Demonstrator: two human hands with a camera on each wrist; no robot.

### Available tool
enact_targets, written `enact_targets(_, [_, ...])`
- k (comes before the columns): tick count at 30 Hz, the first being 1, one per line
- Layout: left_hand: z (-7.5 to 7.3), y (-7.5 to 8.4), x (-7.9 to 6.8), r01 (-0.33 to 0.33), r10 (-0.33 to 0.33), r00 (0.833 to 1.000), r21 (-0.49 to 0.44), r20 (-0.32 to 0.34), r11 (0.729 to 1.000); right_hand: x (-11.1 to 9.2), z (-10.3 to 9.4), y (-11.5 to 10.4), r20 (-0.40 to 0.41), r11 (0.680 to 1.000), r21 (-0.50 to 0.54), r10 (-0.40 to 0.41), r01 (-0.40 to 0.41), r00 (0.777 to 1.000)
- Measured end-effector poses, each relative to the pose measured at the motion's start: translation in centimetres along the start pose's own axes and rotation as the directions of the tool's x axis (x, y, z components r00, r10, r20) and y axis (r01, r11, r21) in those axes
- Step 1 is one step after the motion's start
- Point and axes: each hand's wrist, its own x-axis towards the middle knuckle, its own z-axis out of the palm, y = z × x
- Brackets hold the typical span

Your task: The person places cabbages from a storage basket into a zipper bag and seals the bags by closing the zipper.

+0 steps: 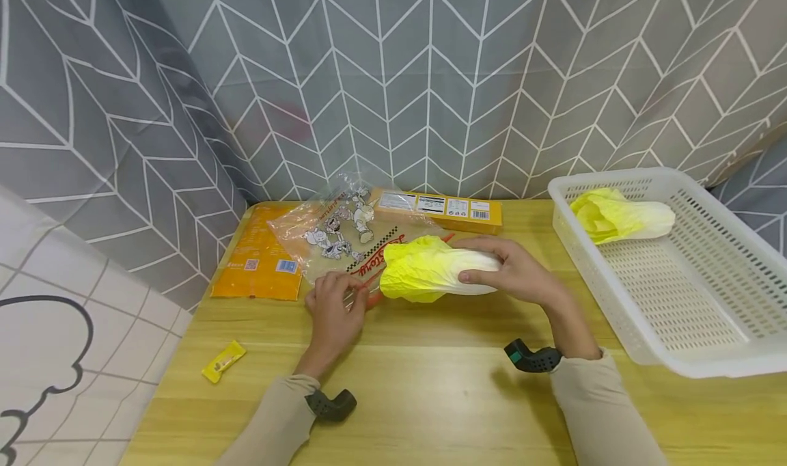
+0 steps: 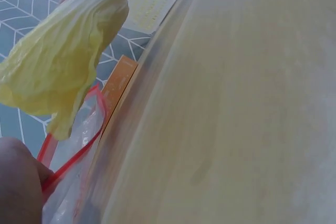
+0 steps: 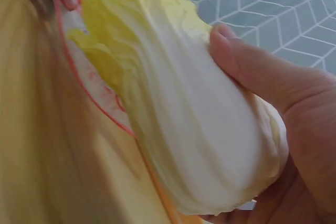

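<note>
My right hand [image 1: 522, 269] grips a napa cabbage [image 1: 424, 271] by its white base, and the yellow leafy end points left. In the right wrist view the thumb [image 3: 252, 64] lies along the side of the cabbage [image 3: 184, 114]. With my left hand [image 1: 335, 316] I pinch the red rim of a clear printed plastic bag [image 1: 335, 230]. Its red-edged mouth stands parted in the left wrist view, and the leaf tips of the cabbage [image 2: 63, 61] are at that opening. How far the leaves reach inside is unclear.
A white perforated basket [image 1: 621, 295] stands at the right with another napa cabbage [image 1: 621, 216] inside. Behind the bag lies a yellow-orange box [image 1: 458, 210]. An orange packet [image 1: 258, 264] and a small yellow wrapped item [image 1: 224, 361] lie at the left. A patterned curtain [image 1: 406, 76] hangs behind the table.
</note>
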Motion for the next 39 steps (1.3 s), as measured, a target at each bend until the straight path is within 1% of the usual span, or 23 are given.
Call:
enact_targets(4, [0.0,0.1,0.1,0.02,-0.022,1.0,-0.065,-0.02,0.998,0.3,0.9,0.3,-0.04,1.0,0.012,-0.003,0.004,0.999])
enact_targets(7, [0.1,0.0,0.1,0.026,-0.028,0.999,-0.1,-0.022,0.995,0.5,1.7,0.4,-0.074,1.0,0.01,-0.016,0.017,0.997])
enact_targets(12, [0.0,0.1,0.2,0.03,-0.031,1.0,-0.097,-0.006,0.995,0.9,3.1,0.6,-0.11,0.996,-0.06,-0.067,0.061,0.992])
enact_targets(15, [-0.1,0.1,0.2,0.03,-0.032,0.999,-0.098,-0.02,0.995,0.9,3.7,0.9,-0.099,0.99,-0.1,-0.113,0.103,0.989])
enact_targets(17, [0.0,0.1,0.3,0.027,-0.032,0.998,-0.114,-0.048,0.993,0.9,3.9,1.0,-0.074,0.986,-0.115,-0.133,0.124,0.988])
enact_targets(20, [0.0,-0.1,0.4,-0.005,-0.013,0.993,-0.153,-0.119,0.988,0.8,4.1,1.0,-0.022,0.982,-0.133,-0.14,0.136,0.99])
enact_targets(24, [0.1,-0.3,0.4,-0.054,0.013,0.978,-0.195,-0.207,0.979,0.8,4.2,0.6,0.026,0.973,-0.165,-0.158,0.161,0.987])
enact_targets(27, [0.1,-0.3,0.4,-0.069,0.01,0.97,-0.236,-0.244,0.969,0.8,4.2,0.4,0.042,0.964,-0.196,-0.175,0.18,0.984])
enact_targets(29, [0.2,-0.3,0.4,-0.074,0.004,0.967,-0.267,-0.254,0.961,0.8,4.1,0.4,0.045,0.96,-0.209,-0.18,0.185,0.983])
enact_targets(31, [0.2,-0.3,0.4,-0.088,0.01,0.966,-0.29,-0.26,0.953,0.8,4.2,0.4,0.034,0.964,-0.203,-0.166,0.17,0.985])
enact_targets(33, [0.2,-0.2,0.3,-0.108,0.027,0.964,-0.295,-0.264,0.949,0.9,4.2,0.3,0.007,0.97,-0.195,-0.148,0.147,0.989])
enact_targets(36, [0.2,-0.1,0.3,-0.157,0.078,0.958,-0.273,-0.277,0.949,0.9,4.1,0.3,-0.066,0.981,-0.175,-0.101,0.088,0.993])
enact_targets(39, [0.3,0.1,0.2,-0.204,0.131,0.947,-0.234,-0.293,0.951,1.0,3.9,0.1,-0.158,0.991,-0.136,-0.028,0.007,0.987])
